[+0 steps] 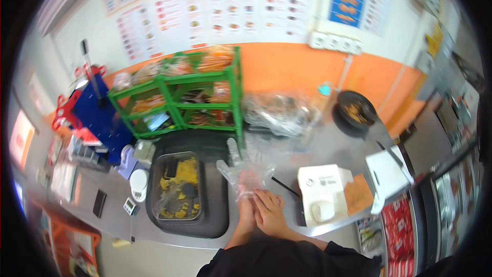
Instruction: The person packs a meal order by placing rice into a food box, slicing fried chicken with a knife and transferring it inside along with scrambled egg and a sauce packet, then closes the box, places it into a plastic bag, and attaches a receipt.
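Observation:
My left hand (249,180) reaches forward inside a loose, clear plastic glove (235,170), its fingers stretched out but blurred. Empty glove fingers stick out past it, toward the upper left and to the right. At the left wrist my right hand (269,209) is bare, with its fingers closed on the glove's cuff. Left of both hands, a clear rectangular tub (200,210) with yellow crumbs and dark items in it rests on a black mat (218,218). An open white cardboard box (319,182) stands to the right, with a small white round thing inside.
Green stacked racks (237,92) with packets stand behind the tub. Clear plastic bags (279,115) and a dark bowl of food (353,110) sit at the back. A knife lies across a white cutting board (387,169). A white kitchen scale (139,182) stands left.

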Action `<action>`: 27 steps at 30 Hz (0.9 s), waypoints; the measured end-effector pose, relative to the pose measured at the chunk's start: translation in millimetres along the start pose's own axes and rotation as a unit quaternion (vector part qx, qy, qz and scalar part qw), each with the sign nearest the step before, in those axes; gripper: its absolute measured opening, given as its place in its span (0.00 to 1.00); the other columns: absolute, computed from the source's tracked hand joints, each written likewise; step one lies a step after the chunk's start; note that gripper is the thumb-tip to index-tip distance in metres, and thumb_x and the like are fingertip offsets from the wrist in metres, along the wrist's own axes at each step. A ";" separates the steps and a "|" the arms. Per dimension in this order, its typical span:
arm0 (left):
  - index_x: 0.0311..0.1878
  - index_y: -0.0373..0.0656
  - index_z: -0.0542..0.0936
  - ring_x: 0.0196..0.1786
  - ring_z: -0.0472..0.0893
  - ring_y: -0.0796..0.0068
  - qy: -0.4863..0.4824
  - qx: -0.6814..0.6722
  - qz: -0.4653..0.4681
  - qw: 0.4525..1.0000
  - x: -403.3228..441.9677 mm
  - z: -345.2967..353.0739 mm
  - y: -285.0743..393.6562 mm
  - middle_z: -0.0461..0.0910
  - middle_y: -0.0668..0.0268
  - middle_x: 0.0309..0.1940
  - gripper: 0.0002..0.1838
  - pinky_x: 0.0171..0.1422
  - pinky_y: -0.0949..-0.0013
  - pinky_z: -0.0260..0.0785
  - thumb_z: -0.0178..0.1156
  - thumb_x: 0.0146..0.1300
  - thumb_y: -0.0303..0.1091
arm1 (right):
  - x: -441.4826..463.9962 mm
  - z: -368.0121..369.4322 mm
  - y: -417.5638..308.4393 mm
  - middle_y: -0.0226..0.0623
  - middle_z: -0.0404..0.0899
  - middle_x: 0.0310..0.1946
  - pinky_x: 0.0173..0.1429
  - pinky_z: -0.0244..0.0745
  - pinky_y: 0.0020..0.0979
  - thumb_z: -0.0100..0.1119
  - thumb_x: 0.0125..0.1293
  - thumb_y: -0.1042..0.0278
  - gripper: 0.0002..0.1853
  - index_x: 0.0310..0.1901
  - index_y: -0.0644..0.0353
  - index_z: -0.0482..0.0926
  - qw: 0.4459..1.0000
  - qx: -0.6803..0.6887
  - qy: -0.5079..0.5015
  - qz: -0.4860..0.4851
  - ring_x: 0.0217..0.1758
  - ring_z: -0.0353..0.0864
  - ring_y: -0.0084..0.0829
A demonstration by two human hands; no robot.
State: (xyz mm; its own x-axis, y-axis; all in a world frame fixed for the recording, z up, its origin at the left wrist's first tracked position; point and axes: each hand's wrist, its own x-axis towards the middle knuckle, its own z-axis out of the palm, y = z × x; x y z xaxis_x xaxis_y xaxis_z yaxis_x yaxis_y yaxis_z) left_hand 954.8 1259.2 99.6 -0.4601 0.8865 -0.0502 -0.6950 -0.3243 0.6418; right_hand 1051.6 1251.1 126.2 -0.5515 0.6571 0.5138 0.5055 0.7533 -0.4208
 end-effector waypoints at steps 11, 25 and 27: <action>0.74 0.71 0.48 0.76 0.45 0.53 -0.293 -0.273 -0.152 0.904 -42.5 99.6 -102.8 0.42 0.71 0.76 0.47 0.74 0.38 0.38 0.40 0.53 0.79 | -131.7 -102.1 56.6 0.27 0.70 0.59 0.57 0.57 0.45 0.58 0.53 0.67 0.21 0.52 0.58 0.78 0.996 0.037 0.042 0.075 0.56 0.67 0.36; 0.69 0.52 0.62 0.70 0.60 0.58 -0.220 -0.257 -0.207 0.918 -111.1 254.9 -249.9 0.62 0.62 0.68 0.32 0.71 0.51 0.55 0.44 0.68 0.60 | -341.8 -276.7 162.7 0.35 0.77 0.49 0.55 0.68 0.38 0.58 0.59 0.72 0.14 0.47 0.60 0.78 0.965 0.139 -0.047 0.219 0.51 0.76 0.37; 0.67 0.48 0.65 0.68 0.65 0.61 -0.223 -0.246 -0.224 0.916 -107.8 278.4 -273.9 0.66 0.61 0.66 0.30 0.69 0.53 0.59 0.45 0.69 0.57 | -367.3 -308.5 172.1 0.37 0.79 0.46 0.52 0.74 0.36 0.57 0.60 0.73 0.12 0.46 0.60 0.80 0.952 0.084 0.001 0.294 0.48 0.79 0.41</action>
State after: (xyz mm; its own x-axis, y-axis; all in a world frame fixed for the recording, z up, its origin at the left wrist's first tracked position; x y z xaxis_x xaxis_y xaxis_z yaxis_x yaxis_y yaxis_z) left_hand 1348.7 1344.4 142.3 0.1277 0.9784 0.1628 -0.9742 0.0930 0.2055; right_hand 1545.9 1130.8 95.7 -0.2056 0.9665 0.1538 0.6136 0.2497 -0.7491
